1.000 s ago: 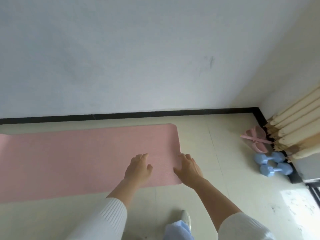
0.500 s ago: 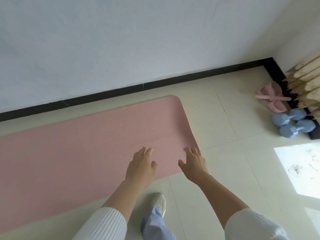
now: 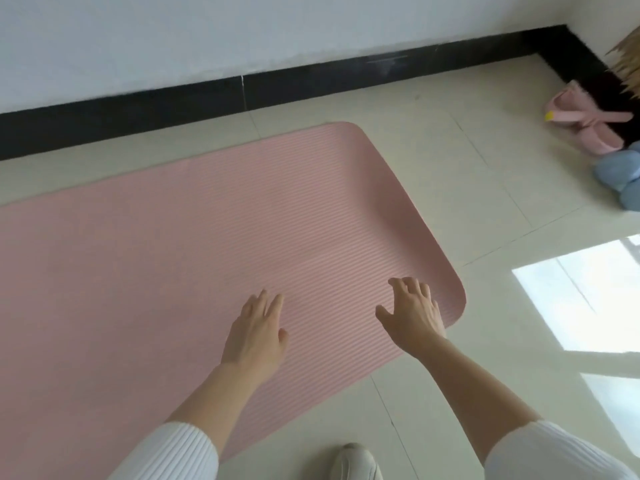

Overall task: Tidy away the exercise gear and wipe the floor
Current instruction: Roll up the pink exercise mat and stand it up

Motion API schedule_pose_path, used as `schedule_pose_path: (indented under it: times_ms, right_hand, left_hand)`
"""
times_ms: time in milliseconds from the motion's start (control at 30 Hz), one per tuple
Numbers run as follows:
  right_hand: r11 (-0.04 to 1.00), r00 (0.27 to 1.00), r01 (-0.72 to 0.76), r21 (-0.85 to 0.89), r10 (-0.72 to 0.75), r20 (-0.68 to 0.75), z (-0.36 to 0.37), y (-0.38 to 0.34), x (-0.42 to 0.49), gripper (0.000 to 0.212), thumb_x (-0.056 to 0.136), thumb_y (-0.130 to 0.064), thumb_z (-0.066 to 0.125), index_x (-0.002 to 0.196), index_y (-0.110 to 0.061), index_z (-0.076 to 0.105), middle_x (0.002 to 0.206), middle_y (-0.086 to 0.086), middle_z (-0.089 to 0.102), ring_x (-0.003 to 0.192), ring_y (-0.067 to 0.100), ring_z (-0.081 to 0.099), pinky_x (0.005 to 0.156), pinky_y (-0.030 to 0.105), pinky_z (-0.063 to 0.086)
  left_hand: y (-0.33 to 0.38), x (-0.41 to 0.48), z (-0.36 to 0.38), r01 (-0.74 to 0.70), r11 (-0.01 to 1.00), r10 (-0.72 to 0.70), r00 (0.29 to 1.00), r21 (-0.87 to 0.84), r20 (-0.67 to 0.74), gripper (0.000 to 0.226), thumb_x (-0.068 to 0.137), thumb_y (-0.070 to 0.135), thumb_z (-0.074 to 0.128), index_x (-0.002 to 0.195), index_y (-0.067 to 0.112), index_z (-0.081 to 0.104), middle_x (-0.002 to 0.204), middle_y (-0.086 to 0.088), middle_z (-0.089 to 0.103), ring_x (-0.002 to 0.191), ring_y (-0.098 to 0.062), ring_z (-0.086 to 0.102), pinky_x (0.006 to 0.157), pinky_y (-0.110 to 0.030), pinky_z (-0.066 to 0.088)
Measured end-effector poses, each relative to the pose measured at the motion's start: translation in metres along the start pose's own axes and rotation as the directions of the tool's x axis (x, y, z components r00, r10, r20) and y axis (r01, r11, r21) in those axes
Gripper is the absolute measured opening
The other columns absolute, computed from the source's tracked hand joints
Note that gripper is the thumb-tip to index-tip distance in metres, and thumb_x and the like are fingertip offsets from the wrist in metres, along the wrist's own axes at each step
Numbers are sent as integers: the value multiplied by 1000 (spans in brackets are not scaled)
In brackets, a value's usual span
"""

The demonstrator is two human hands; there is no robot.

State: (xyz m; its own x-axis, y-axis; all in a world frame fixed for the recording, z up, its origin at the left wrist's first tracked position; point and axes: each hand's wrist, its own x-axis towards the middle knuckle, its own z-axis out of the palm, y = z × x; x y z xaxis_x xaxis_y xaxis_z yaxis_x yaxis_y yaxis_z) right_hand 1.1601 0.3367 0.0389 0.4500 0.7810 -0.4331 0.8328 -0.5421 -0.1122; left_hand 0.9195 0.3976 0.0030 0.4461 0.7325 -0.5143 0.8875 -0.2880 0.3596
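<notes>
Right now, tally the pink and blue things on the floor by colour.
Pink: 2, the mat and a pink item by the wall.
Blue: 2, a dumbbell and a second dumbbell, both cut off by the frame edge.
Total: 4

Scanning now: no readable text, label, brand, number or sign.
Mat (image 3: pixel 214 237) ahead of left hand (image 3: pixel 256 334) and right hand (image 3: pixel 415 317) fingertips: plain ribbing, no print.
Dumbbells (image 3: pixel 616 171) far right of fingers: blurred, no marking legible.
</notes>
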Motion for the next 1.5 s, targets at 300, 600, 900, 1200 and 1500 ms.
schedule_pose_path:
  times_ms: [300, 600, 900, 1200, 1500]
  right_hand:
    - [998, 977, -64, -27, 57, -204, 63, 38, 96, 66, 90, -40, 56, 144, -18, 26, 149, 5, 26, 135, 26, 24, 107, 43, 28]
    - [943, 921, -285, 174, 319, -222, 26, 71, 148, 83, 92, -37, 53, 151, -10, 3, 153, 8, 28, 145, 24, 14, 115, 54, 4]
    - [762, 909, -86, 642, 323, -262, -4, 65, 149, 17, 87, -17, 53, 88, -4, 65, 74, 6, 69, 69, 27, 63, 60, 30, 47]
    - [888, 981, -195, 416, 182, 70, 22, 35, 160, 80, 67, -51, 79, 131, -16, 44, 122, 3, 49, 121, 25, 43, 94, 36, 41]
    - [996, 976, -64, 65, 76, -204, 52, 15, 135, 43, 84, -29, 63, 115, -11, 38, 114, 10, 55, 105, 32, 57, 73, 38, 44]
  left_hand:
    - [-31, 99, 62, -42, 983, 65, 990, 177, -125, 73, 89, 42, 46, 151, 31, 7, 159, 0, -3, 141, -30, 8, 109, -49, 25]
    - [-20, 120, 48, 32, 983, -22, 998, 179, -61, 80, 81, 55, 55, 145, 52, 7, 154, 2, 4, 136, -28, 13, 102, -52, 34]
    - [-13, 126, 45, 53, 979, -42, 997, 195, -61, 80, 72, 55, 60, 139, 48, 16, 143, -2, 13, 129, -28, 21, 97, -51, 37]
    - [-1, 144, 28, 126, 990, -128, 992, 70, 22, 53, 80, 55, 54, 130, 44, 39, 128, -5, 26, 122, -35, 32, 99, -44, 41]
    - [47, 149, 15, -189, 915, 53, 932, -355, -359, 28, 87, 24, 58, 115, 24, 62, 107, 1, 66, 99, -17, 61, 88, -31, 48]
